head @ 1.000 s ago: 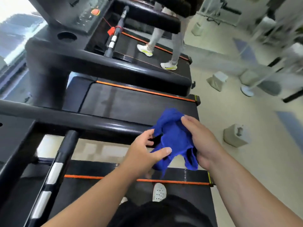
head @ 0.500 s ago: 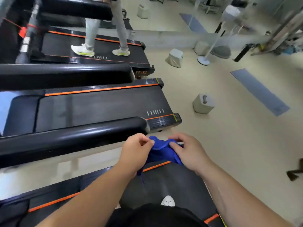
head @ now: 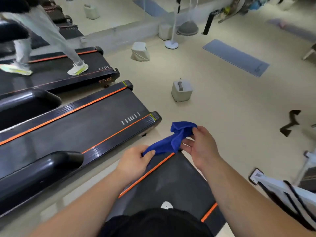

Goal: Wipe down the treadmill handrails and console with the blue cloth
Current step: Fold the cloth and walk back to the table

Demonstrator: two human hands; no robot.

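Blue cloth (head: 171, 141) pulled clear of handrail (head: 42, 170), now stretched between left hand (head: 135, 159) pinch and right hand (head: 201, 146) grip; likely refolding, wiping paused.

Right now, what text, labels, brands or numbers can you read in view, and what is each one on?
"TT-X2": orange lettering on the rear end of the far treadmill; the first letters are blurred, so this is not certain.
Yellow stickers on the rear corners of the middle treadmill: too small to read.
Dark mark on the grey floor mat: blurred, unreadable.
No text on the blue cloth.
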